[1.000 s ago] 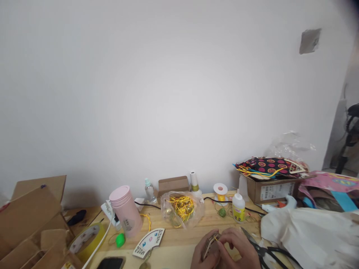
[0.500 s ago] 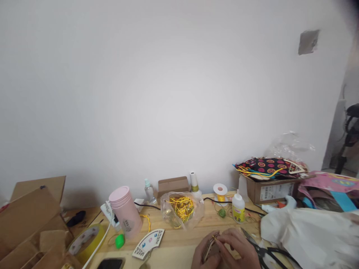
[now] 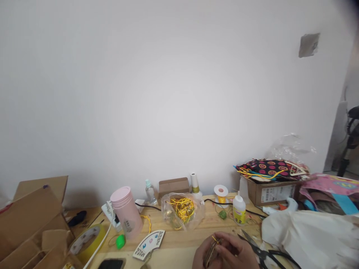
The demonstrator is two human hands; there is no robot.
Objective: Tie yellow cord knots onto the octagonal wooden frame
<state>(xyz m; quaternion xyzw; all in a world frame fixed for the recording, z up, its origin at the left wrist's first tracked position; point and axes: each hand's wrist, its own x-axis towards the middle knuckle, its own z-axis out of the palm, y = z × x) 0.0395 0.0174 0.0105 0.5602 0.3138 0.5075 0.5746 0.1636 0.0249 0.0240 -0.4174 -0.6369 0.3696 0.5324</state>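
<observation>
At the lower edge of the head view, my left hand is closed around a small flat piece with a pale, patterned edge. My right hand meets it from the right, its fingertips pinched at the top of the piece, where a short bit of yellow cord sticks up. Black-handled scissors lie just right of my right hand. To the left rests a white fan-shaped piece with small coloured figures.
Behind the hands stand a glue bottle, a spool and a plastic bag of yellow cord. Leftward are a pink canister, yellow tape roll, phone and open carton. White cloth lies right.
The view has shifted slightly. My right fingers have closed in nearer to my left hand, and the yellow cord end now sticks up more visibly above the piece.
</observation>
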